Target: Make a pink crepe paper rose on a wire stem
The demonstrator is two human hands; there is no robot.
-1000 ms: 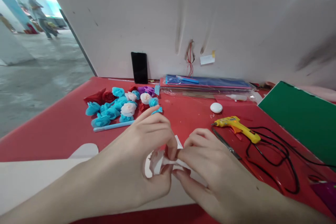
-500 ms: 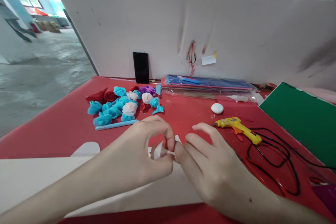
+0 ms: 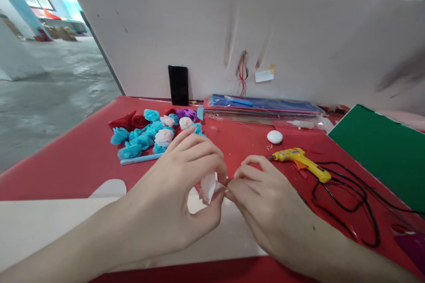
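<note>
A small pale pink paper flower (image 3: 208,187) is held above the white sheet (image 3: 49,225) on the red table. My left hand (image 3: 186,190) curls round it, thumb and fingertips pinching its base. From the right, my right hand (image 3: 265,199) meets it, with thumb and forefinger closed on the thin twisted end of the flower. The fingertips of both hands nearly touch and partly hide the twisted end.
Blue, red, pink and purple paper flowers (image 3: 142,141) lie at the back left, beside a light blue strip. A yellow glue gun (image 3: 302,161) with black cable, white oval object (image 3: 275,137) and green board (image 3: 381,154) are rightward. A phone (image 3: 178,85) leans against the wall.
My left hand has turned and shifted slightly right, its fingers now more gathered over the flower. The right fingers have drawn closer together. The person in the far left background is out of sight.
</note>
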